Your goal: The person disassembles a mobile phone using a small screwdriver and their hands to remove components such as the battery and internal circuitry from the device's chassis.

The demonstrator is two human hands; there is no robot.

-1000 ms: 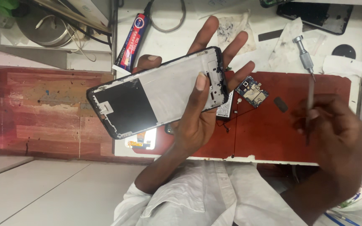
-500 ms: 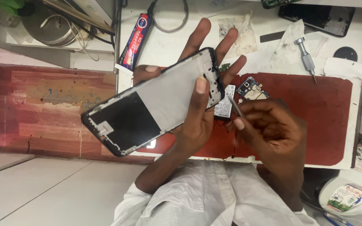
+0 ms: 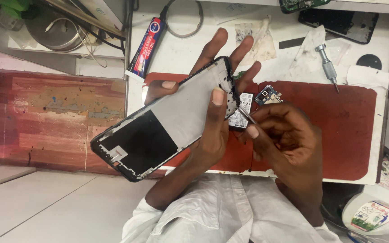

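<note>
Phone frame (image 3: 158,130), stripped and tilted, lies gripped in the left hand (image 3: 212,121) above the red mat (image 3: 352,130); thin, light and probably fragile, it is best held by its edges. Right hand (image 3: 289,144) pinches thin tweezers (image 3: 247,117) near its right end.

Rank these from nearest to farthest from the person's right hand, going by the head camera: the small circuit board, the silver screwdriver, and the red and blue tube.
From the right hand:
1. Small circuit board, on the red mat just above the hand.
2. Silver screwdriver, farther up on the white bench top, towards the picture's right.
3. Red and blue tube, farthest, at the bench's picture-left edge beyond the phone frame.
</note>
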